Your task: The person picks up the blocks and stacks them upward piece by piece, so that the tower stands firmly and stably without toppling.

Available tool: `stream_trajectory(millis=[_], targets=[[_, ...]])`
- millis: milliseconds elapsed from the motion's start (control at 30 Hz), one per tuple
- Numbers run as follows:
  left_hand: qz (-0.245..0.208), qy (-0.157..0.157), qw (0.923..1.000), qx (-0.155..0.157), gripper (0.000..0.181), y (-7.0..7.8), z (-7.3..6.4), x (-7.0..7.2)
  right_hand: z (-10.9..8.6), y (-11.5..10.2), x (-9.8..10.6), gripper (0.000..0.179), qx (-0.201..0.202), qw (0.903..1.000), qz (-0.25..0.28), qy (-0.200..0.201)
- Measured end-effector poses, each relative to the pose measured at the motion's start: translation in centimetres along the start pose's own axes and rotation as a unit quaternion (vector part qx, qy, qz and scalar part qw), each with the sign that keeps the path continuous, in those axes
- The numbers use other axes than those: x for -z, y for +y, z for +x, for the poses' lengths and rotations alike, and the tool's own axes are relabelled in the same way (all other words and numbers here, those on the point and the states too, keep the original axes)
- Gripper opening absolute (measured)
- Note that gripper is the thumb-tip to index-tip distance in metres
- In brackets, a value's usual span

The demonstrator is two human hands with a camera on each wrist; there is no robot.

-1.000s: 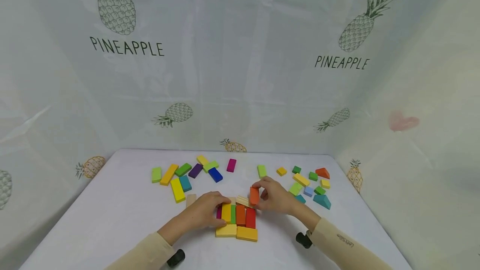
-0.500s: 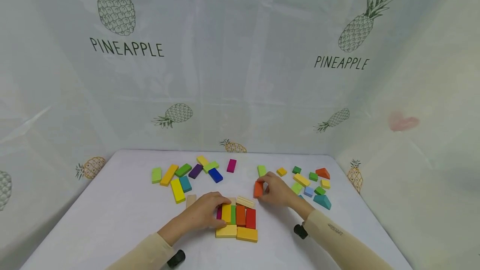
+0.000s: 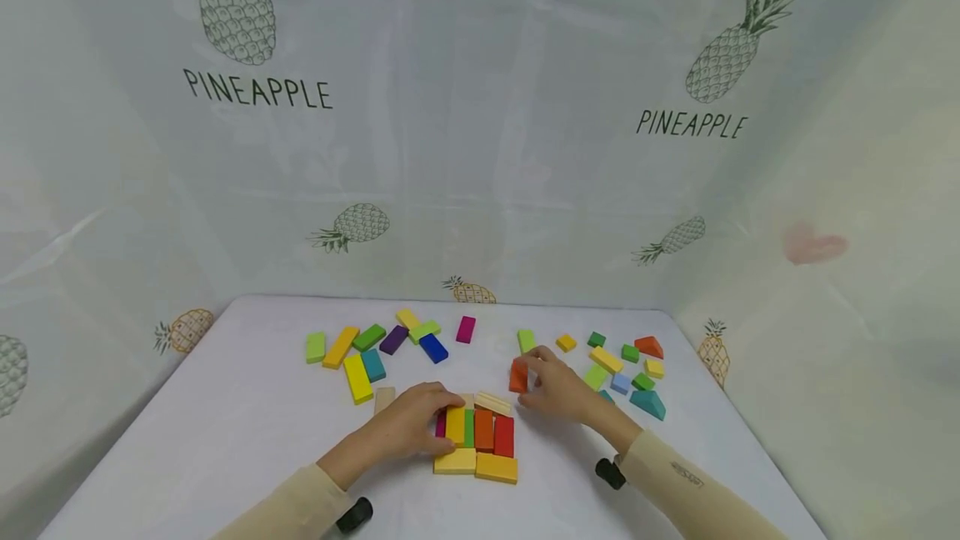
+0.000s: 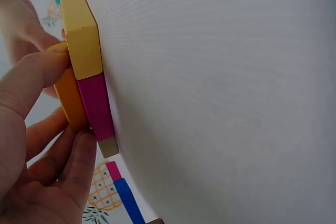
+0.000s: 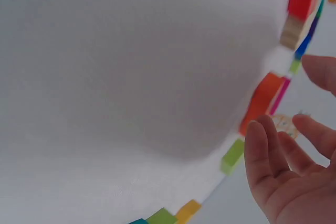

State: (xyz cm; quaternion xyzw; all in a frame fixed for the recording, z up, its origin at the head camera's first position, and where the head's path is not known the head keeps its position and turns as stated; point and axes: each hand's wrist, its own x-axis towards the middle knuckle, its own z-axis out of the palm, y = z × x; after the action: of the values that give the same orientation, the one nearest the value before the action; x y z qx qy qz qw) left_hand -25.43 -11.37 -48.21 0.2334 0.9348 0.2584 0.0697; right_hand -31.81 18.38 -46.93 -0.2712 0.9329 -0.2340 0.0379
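My left hand (image 3: 410,422) pinches a yellow block (image 3: 455,425) between thumb and fingers. In the left wrist view that yellow block (image 4: 73,100) lies against a magenta block (image 4: 96,106), on a low arrangement with green, orange, red, pale yellow and bare wood pieces. Just beyond its right corner, an orange block (image 3: 518,376) rests on the table. My right hand (image 3: 557,388) is beside it, and the right wrist view shows the thumb and fingers spread, with nothing held between them. The orange block (image 5: 261,102) lies past the fingertips there.
Loose blocks lie at the back left, including a blue block (image 3: 432,347) and a long yellow block (image 3: 357,379). More are scattered at the back right, among them a teal triangle (image 3: 648,403). A lime block (image 3: 527,341) lies behind the orange one. A pineapple-print curtain (image 3: 480,148) hangs behind.
My right hand has carried the orange block away from the arrangement, back and slightly right, and let it go on the table. The left hand has kept its grip on the yellow block.
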Motion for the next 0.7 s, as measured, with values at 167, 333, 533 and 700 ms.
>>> stream_trajectory(millis=[167, 333, 533, 700], targets=[[0.005, 0.001, 1.0000, -0.005, 0.061, 0.2, 0.1, 0.0, -2.7, -1.6, -0.2, 0.074, 0.025, 0.9983, 0.033, -0.040], [0.000, 0.001, 1.0000, -0.004, 0.061, 0.2, 0.0, 0.0, -4.2, -2.7, -1.2, 0.090, 0.022, 0.9949, 0.056, -0.082], [0.001, -0.002, 1.0000, -0.003, 0.062, 0.3, 0.0, 0.0, -4.7, -3.4, -1.8, 0.097, 0.018, 0.9932, 0.044, -0.106], [0.004, -0.003, 1.0000, -0.008, 0.062, 0.2, 0.0, 0.0, -4.6, -3.3, -2.0, 0.095, 0.030, 0.9933, 0.027, -0.108]])
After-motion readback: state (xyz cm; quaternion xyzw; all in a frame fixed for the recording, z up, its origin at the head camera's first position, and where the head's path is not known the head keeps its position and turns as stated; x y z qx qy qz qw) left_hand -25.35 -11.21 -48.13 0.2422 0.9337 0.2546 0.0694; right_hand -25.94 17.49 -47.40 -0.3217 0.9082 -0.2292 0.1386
